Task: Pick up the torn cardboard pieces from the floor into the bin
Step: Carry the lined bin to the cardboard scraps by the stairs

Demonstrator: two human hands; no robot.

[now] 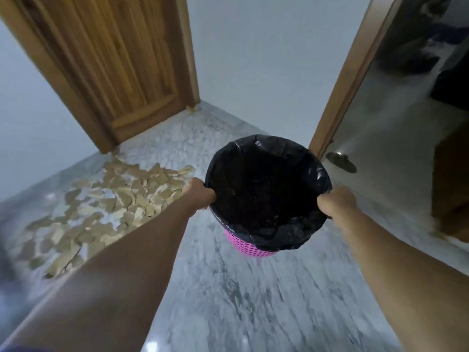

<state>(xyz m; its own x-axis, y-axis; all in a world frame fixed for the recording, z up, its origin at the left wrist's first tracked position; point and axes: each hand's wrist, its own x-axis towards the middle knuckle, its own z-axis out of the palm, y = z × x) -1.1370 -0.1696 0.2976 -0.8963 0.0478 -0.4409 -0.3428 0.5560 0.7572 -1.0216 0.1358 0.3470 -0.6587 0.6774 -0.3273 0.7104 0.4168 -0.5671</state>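
Note:
A pink plastic bin (250, 246) lined with a black bag (269, 189) is held up in front of me, above the floor. My left hand (200, 193) grips its left rim and my right hand (335, 203) grips its right rim, fingers curled over the bag's edge. The bag's inside looks dark and I cannot tell what lies in it. Several torn brown cardboard pieces (106, 207) are scattered across the grey marble floor to the left of the bin, reaching from near the door down toward my left forearm.
A closed wooden door (109, 62) stands at the back left. A white wall runs behind the bin. On the right is a wooden door frame (347, 80) opening into another room with dark objects. The grey marble floor (228, 301) spreads below the bin.

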